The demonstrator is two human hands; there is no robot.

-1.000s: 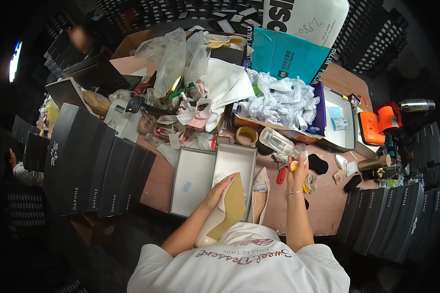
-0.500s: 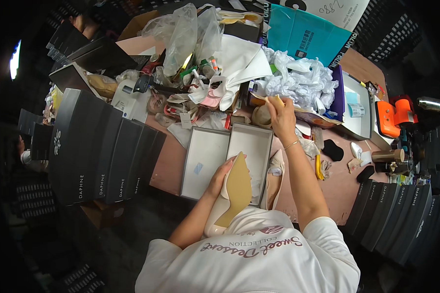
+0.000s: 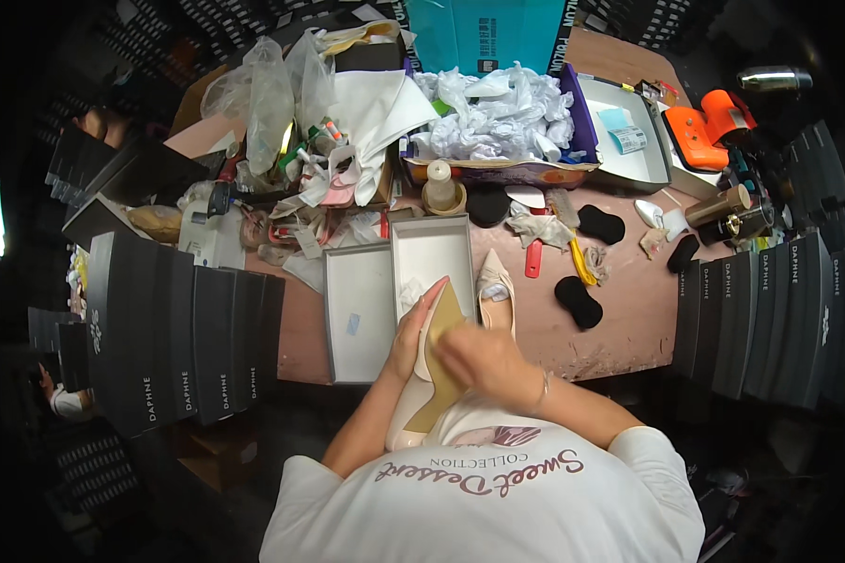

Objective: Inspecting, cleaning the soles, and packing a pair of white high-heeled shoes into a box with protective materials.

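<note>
A pale high-heeled shoe [image 3: 448, 308] lies sole up against my shirt, its tan sole facing me. My left hand [image 3: 407, 343] is wrapped round its side, near the toe. Over the middle of the sole is my right hand [image 3: 486, 361], curled and blurred by motion; whatever is in its fingers is hidden. Just right of the held shoe, another pale pointed shoe [image 3: 494, 279] with white paper inside stands on the table. Behind my left hand lie two grey box halves side by side, the left one [image 3: 360, 286] and the right one [image 3: 430, 246], which has crumpled paper in it.
A bowl [image 3: 446, 199] holding a white-capped bottle stands beyond the boxes. Black pads [image 3: 578, 302] and a red-handled tool [image 3: 533, 260] lie to the right. A purple box [image 3: 584, 122] full of paper is behind; dark shoebox stacks [image 3: 141, 328] flank the table.
My right hand has come back from the bowl area to the shoe's sole. The shoe stays in my left hand. My view has shifted, uncovering the bottle in the bowl and another black pad.
</note>
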